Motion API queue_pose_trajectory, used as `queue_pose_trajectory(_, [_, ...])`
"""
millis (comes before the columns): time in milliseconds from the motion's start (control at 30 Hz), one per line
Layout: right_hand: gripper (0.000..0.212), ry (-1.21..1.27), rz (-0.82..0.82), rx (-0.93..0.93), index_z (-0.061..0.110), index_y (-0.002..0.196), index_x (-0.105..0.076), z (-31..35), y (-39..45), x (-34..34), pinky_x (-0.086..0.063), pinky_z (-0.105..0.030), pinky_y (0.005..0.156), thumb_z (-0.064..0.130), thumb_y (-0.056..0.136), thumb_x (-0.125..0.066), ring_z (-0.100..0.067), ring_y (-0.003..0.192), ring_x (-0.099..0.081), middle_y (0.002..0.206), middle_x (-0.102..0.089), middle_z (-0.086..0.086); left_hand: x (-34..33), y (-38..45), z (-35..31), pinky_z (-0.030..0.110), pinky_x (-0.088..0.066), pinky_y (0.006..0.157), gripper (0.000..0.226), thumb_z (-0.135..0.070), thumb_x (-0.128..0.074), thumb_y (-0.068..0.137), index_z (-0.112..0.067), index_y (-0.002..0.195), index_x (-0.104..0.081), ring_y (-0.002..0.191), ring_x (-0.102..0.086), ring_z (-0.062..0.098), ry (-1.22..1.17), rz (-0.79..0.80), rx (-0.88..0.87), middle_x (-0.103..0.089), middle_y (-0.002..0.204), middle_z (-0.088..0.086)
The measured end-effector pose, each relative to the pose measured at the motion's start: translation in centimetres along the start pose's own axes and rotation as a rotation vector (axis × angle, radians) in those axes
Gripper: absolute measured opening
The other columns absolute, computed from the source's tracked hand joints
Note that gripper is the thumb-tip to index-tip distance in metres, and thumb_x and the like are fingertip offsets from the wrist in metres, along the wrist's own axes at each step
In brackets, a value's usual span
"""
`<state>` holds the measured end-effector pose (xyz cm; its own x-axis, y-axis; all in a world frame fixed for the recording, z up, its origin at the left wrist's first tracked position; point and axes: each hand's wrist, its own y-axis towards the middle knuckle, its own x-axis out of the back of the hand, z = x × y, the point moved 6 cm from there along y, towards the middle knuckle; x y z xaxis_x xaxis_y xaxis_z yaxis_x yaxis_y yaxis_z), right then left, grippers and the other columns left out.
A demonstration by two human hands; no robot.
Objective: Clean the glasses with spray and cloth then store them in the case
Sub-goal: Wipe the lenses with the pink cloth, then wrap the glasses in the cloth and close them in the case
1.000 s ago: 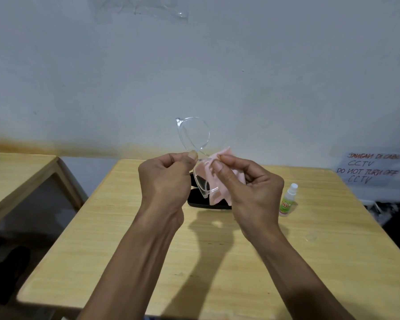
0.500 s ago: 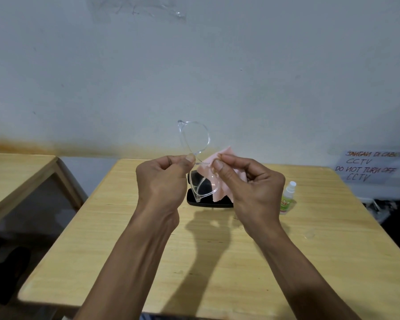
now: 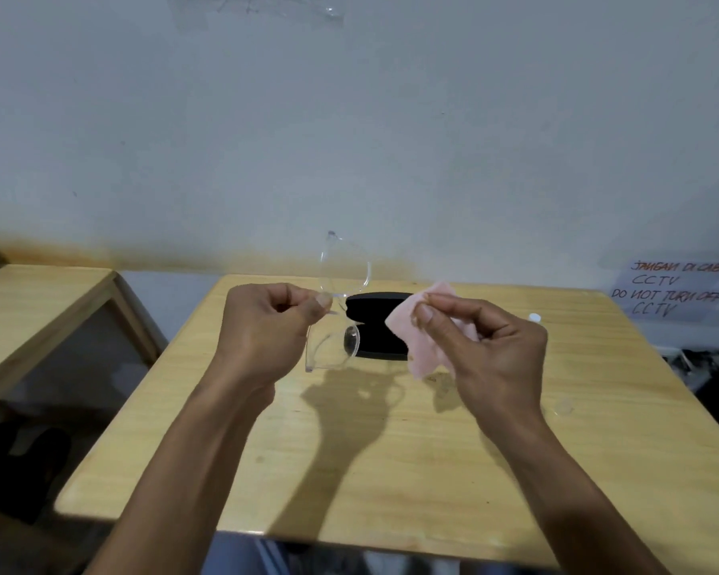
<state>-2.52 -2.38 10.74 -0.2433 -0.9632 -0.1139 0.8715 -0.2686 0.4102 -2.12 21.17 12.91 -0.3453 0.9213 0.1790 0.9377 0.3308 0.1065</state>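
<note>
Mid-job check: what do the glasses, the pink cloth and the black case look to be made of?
Glasses: clear plastic frame, probably; the wall and table show through it, with glossy edges. Held in the left hand.
Pink cloth: soft thin fabric, likely microfibre; matte, and it drapes limply from the right hand.
Case: black and matte; whether hard shell or fabric covering, I cannot tell.

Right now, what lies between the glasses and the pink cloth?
In the head view, only the black case on the table behind shows between the glasses in the left hand and the cloth in the right hand.
</note>
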Motion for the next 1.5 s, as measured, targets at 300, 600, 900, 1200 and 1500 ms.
queue_pose_trajectory(300, [0.015, -0.127, -0.064, -0.014, 0.025, 0.086, -0.080, -0.2, -2.0, 3.3, -0.059, -0.025, 0.081, 0.015, 0.076, -0.086, -0.007, 0.085, -0.076, 0.085, -0.080, 0.013, 3.5, -2.6, 3.0, 0.035, -0.027, 0.087, 0.014, -0.031, -0.069, 0.088, -0.035, 0.075, -0.071, 0.091, -0.048, 0.012, 0.850, 0.134, -0.320, -0.061, 0.081, -0.014])
queue_pose_trajectory(600, [0.016, -0.142, -0.070, -0.093, 0.019, 0.090, -0.080, -1.6, -4.3, 4.0, -0.058, -0.019, 0.078, 0.015, 0.076, -0.086, -0.005, 0.088, -0.075, 0.086, -0.079, 0.014, 1.9, -4.1, 8.3, 0.029, -0.007, 0.085, 0.015, -0.030, -0.064, 0.093, -0.026, 0.089, -0.078, 0.093, -0.037, 0.006, 1.128, 0.279, -0.534, -0.055, 0.083, -0.015])
queue_pose_trajectory(900, [0.014, -0.123, -0.070, -0.166, 0.022, 0.086, -0.081, -2.5, -5.3, 4.0, -0.059, -0.051, 0.090, 0.012, 0.077, -0.086, -0.015, 0.095, -0.075, 0.089, -0.081, 0.006, 2.7, -2.8, 9.5, 0.033, -0.015, 0.084, 0.027, -0.047, -0.064, 0.087, -0.033, 0.107, -0.076, 0.093, -0.036, 0.005, 1.079, 0.274, -0.464, -0.054, 0.085, -0.018])
queue_pose_trajectory(1200, [0.008, 0.199, 0.014, -0.345, 0.015, 0.083, -0.078, -2.3, -5.3, 2.3, -0.058, -0.027, 0.076, 0.012, 0.075, -0.078, -0.013, 0.083, -0.075, 0.087, -0.080, -0.005, -1.0, -6.2, 3.8, 0.017, -0.041, 0.064, 0.037, -0.061, -0.071, 0.071, -0.036, 0.098, -0.077, 0.078, -0.056, 0.004, 0.320, 0.211, -0.258, -0.066, 0.077, -0.014])
queue_pose_trajectory(1500, [0.028, 0.350, 0.046, -0.500, 0.006, 0.094, -0.074, -3.3, -4.8, 3.0, -0.056, -0.036, 0.086, 0.022, 0.070, -0.074, -0.020, 0.084, -0.071, 0.086, -0.077, -0.009, -6.5, -6.5, 3.9, 0.016, -0.050, 0.066, 0.008, -0.014, -0.075, 0.083, -0.015, 0.076, -0.079, 0.067, -0.063, 0.003, -0.168, 0.186, -0.031, -0.077, 0.074, -0.002])
